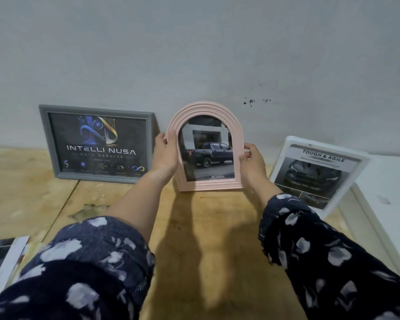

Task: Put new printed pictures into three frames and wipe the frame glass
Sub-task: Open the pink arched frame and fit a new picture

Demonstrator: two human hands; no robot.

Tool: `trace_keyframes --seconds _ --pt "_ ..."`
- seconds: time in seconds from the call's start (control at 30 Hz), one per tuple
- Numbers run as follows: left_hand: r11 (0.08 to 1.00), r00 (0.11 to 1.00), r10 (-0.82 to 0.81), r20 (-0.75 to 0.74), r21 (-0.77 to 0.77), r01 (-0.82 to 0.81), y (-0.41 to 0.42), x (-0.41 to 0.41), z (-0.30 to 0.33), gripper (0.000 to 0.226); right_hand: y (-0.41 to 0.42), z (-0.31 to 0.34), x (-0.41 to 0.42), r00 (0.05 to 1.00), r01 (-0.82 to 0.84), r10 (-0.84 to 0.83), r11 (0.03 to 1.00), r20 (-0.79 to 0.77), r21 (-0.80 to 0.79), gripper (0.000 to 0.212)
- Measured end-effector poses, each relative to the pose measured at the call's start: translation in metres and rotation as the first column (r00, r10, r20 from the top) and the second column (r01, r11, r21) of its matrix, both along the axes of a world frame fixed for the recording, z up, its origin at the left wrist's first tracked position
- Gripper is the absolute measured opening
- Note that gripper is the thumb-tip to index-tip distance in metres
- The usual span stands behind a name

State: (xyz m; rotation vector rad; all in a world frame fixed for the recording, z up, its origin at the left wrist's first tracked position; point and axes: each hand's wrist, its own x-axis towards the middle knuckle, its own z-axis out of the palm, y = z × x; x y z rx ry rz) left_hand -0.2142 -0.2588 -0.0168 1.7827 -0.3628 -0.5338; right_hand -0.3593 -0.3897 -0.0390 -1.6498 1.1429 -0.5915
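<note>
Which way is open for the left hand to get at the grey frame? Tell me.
Probably sideways: the left hand grips the pink arched frame, with the grey frame right beside it and nothing between; it must let go first.

Wooden table [213,250]: grey frame [96,144], pink arched frame [206,146], white frame [319,174] standing; printed sheets [2,257] front-left.

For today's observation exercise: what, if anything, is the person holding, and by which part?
The pink arched frame, standing upright on the table. The left hand grips its left edge, the right hand its right edge.
</note>
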Motion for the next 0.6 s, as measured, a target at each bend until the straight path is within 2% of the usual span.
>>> trace_keyframes --seconds 0.07,0.17,0.3,0.43,0.53,0.6 --pt "1.0 0.998 0.009 -0.063 0.001 -0.009 0.009 0.006 0.002 0.081 0.005 0.018 -0.001 0.999 -0.039 0.039 0.992 -0.002 -0.116 0.033" --pt "0.997 0.996 0.064 -0.058 0.05 -0.061 0.025 0.009 0.01 0.068 0.018 0.039 -0.002 0.995 -0.096 0.09 0.936 -0.033 -0.338 0.034" --pt "0.986 0.993 0.111 0.046 0.12 -0.115 0.052 -0.001 0.016 0.056 0.052 0.045 -0.006 0.982 -0.172 0.089 0.776 -0.164 -0.607 0.036" --pt "0.984 0.992 0.055 0.112 0.163 -0.073 0.084 -0.015 0.019 0.056 0.1 0.039 -0.019 0.946 -0.287 0.066 0.623 -0.316 -0.728 0.041" --pt "0.958 0.998 -0.016 0.062 0.288 -0.003 0.11 -0.031 0.008 0.064 0.14 0.021 -0.035 0.919 -0.359 0.049 0.514 -0.391 -0.779 0.041" --pt "0.935 1.0 -0.025 0.016 0.355 0.018 0.128 -0.039 -0.005 0.073 0.163 0.009 -0.045 0.892 -0.421 0.063 0.481 -0.449 -0.769 0.04"
